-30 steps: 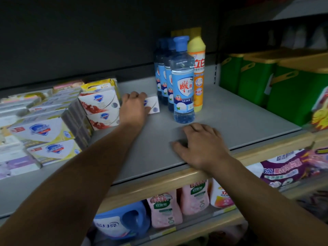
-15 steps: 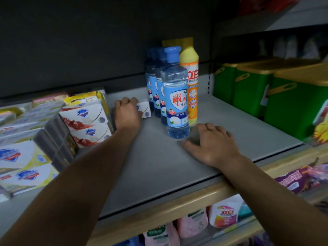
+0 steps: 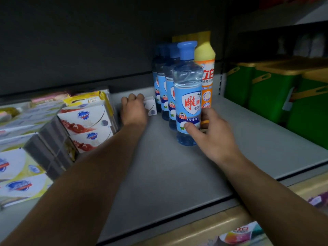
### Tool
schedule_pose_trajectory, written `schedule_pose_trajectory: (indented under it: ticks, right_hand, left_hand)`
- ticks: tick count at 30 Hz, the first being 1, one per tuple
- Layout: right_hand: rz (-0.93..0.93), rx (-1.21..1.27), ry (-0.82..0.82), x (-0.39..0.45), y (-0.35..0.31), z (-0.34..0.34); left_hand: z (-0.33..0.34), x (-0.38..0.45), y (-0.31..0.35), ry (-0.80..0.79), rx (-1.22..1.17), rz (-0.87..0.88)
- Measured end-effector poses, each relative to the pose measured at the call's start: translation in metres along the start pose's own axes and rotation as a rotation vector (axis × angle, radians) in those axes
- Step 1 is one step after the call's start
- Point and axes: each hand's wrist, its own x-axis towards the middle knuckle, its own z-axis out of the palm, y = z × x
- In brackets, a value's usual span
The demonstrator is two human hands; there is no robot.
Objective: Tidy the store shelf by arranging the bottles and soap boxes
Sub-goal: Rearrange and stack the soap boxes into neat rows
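On the grey shelf (image 3: 177, 174), your left hand (image 3: 134, 110) is curled round a small white soap box (image 3: 150, 106), just left of the bottle row. Your right hand (image 3: 213, 134) wraps the front blue bottle (image 3: 188, 93) low down, thumb on its label, fingers behind. More blue bottles (image 3: 165, 82) stand upright in line behind it, w/ a yellow bottle (image 3: 205, 71) touching on the right. Stacked soap boxes (image 3: 85, 121) sit far left; green bins (image 3: 275, 89) far right.
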Motion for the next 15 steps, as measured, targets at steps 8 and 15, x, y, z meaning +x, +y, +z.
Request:
schedule_pose_trajectory:
  ticks: [8, 15]
  right_hand:
    - [0.000, 0.025, 0.000, 0.001, 0.003, 0.001]
    - [0.004, 0.046, 0.000, 0.002, 0.004, 0.001]
  left_hand:
    - [0.012, 0.014, 0.001, 0.006, 0.021, -0.021]
    - [0.014, 0.016, 0.002, 0.023, 0.034, -0.024]
